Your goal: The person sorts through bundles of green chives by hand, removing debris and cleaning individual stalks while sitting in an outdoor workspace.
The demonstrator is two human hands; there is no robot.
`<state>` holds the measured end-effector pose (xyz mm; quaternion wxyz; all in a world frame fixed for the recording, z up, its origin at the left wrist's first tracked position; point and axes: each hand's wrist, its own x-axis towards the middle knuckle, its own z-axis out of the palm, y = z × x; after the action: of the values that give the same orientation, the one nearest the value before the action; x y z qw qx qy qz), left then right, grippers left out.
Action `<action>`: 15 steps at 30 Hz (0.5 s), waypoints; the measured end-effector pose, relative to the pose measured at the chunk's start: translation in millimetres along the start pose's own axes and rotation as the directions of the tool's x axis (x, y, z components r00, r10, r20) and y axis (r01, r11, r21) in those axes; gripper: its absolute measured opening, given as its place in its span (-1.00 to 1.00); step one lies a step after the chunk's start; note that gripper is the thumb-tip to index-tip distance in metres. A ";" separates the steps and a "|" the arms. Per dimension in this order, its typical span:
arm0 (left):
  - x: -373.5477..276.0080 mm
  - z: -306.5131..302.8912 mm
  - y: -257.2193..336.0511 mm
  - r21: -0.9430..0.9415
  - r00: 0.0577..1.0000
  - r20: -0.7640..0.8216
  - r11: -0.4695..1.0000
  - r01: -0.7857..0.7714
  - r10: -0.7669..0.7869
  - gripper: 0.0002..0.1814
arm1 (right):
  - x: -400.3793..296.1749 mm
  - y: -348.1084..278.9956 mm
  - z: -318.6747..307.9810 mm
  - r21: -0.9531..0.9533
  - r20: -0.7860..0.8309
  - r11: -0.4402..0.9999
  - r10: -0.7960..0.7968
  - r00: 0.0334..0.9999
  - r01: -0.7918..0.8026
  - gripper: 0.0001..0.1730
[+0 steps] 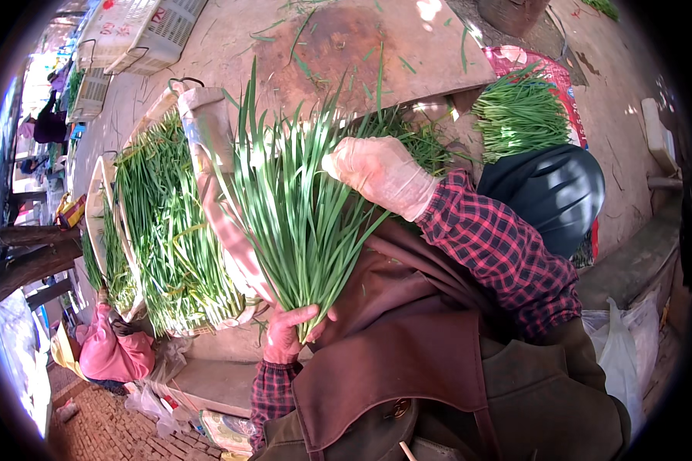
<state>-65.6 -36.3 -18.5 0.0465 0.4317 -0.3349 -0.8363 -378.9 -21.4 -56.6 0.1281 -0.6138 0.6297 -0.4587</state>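
My left hand, bare, grips a fanned bunch of long green leaves, which look like garlic chives, by their pale stem ends. The leaf tips spread upward over my brown apron. My right hand, in a pale thin glove, is closed in a fist at the bunch's right edge, near the upper leaves. Its fingertips are turned away, so whether it pinches any leaf cannot be told.
A crate heaped with greens stands at the left, and white plastic crates lie beyond. Cut chives rest on a red sack by my knee. A person in pink sits lower left. Loose leaves litter a board.
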 end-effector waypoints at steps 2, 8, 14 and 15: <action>0.1 3.1 -0.8 -0.024 1.000 0.006 1.000 0.012 -0.012 -0.45 | 1.5 -7.7 1.9 -0.089 -0.104 0.996 -0.021 0.994 0.011 -0.88; 3.5 2.1 -1.7 -0.058 1.000 0.022 0.998 0.019 -0.018 -0.47 | 7.4 -1.3 -23.2 0.350 -0.189 0.821 0.533 0.825 -0.451 -0.86; 7.6 5.1 0.8 -0.067 0.998 0.063 0.998 0.019 -0.015 -0.54 | 20.0 -33.3 -7.4 -0.205 -0.040 0.964 -0.182 0.982 0.171 -0.89; 5.4 5.4 1.2 -0.076 0.998 0.069 0.997 0.015 -0.010 -0.58 | 25.3 -42.1 -1.4 -0.193 0.129 0.968 -0.140 0.982 0.163 -0.76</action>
<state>-73.3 -36.4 -19.3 0.0462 0.4028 -0.3014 -0.8630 -357.8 -36.0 -14.8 0.0654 -0.6951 0.6160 -0.3649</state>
